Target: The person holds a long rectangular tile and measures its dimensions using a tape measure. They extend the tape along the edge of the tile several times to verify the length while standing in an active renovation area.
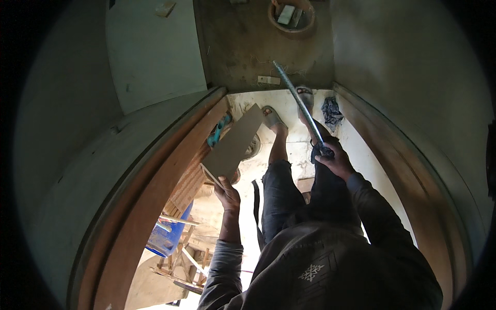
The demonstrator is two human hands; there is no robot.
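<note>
Held out in front of me by its near end is a flat, rectangular grey-beige tile or board [233,140], gripped by my left hand [227,195] with the thumb on its face. My right hand [337,160] is closed round the dark near end of a long, thin metal bar [299,101]. The bar slants away and to the left, its far tip over the darker floor. Board and bar are apart from each other. Part of the bar's dark end is hidden by my fingers.
I stand in a doorway between wooden jambs [155,217] [413,170]. Beyond the pale sill, a round brown basin [292,32] holds blocks; a small pale strip [268,80] lies nearer. Black crumpled plastic [331,112] is at right. A blue container [168,237] stands lower left among wooden pieces.
</note>
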